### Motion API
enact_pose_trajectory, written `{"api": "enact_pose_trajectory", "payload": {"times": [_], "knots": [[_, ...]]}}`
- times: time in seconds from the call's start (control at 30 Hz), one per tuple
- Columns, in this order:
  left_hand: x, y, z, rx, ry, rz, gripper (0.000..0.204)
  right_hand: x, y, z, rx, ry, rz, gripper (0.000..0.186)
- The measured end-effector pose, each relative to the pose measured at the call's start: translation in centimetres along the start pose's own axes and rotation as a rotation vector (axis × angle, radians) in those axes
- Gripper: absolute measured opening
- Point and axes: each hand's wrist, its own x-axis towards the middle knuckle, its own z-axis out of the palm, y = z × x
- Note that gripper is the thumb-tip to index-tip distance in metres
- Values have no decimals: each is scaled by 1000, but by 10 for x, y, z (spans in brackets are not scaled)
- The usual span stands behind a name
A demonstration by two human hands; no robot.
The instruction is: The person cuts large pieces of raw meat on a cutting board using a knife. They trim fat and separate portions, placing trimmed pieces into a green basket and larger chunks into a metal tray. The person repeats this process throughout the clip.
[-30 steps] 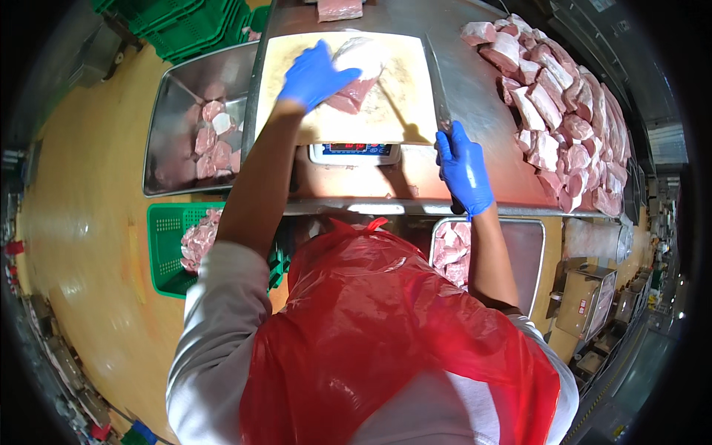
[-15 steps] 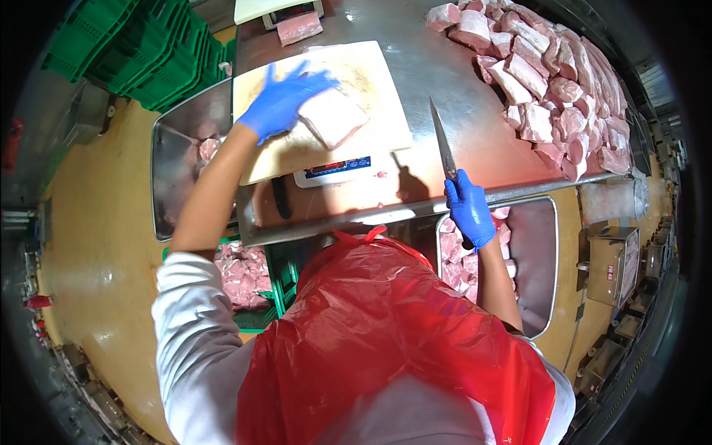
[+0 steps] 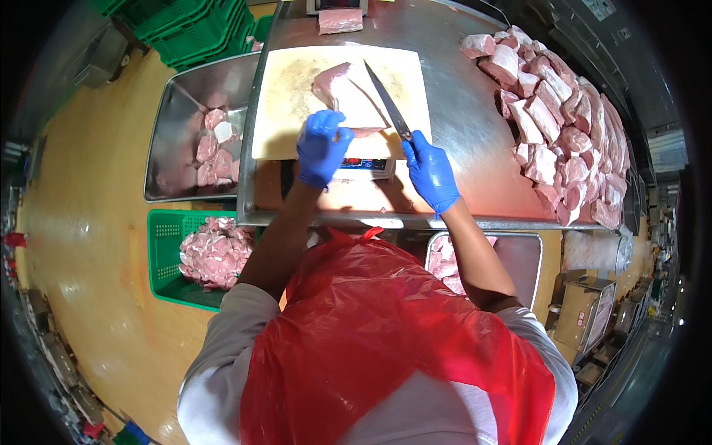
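"Where's the meat?"

"The pale pink slab of raw meat (image 3: 343,90) lies on the cream plastic cutting board (image 3: 285,111). My left hand (image 3: 323,145) pinches its near edge. My right hand (image 3: 430,169) is wrapped around the long steel knife (image 3: 387,111)."

"How should I cut?"

"Slowly, I think, fingers behind the blade."

A small scale display (image 3: 361,163) glows under the cutting board (image 3: 289,111).

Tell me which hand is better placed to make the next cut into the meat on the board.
Right. The right hand holds the knife, its blade lying across the meat piece on the cutting board. The left hand has no blade and rests at the meat's near edge, probably steadying it.
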Motion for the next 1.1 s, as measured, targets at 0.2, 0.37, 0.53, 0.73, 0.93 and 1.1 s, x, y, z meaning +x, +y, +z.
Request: {"api": "enact_pose_trajectory", "payload": {"times": [0.2, 0.37, 0.53, 0.73, 0.93, 1.1], "knots": [[-23, -15, -20, -305, 55, -66, 19, 5, -30, 41, -196, 33, -152, 18], [-38, 4, -14, -387, 176, -189, 21, 22, -59, 50, -227, -45, -254, 16], [-34, 2, -14, -333, 196, -142, 17, 27, -60, 39, -381, -283, -209, 16], [-48, -6, -13, -298, 214, -124, 17, -4, 17, -40, -699, -460, -282, 22], [-50, -2, -25, -360, 187, -156, 17, -6, 16, -54, -665, -419, -300, 18], [-54, 0, -35, -368, 66, -213, 18, 23, -54, 12, -473, -333, -291, 18]]}}
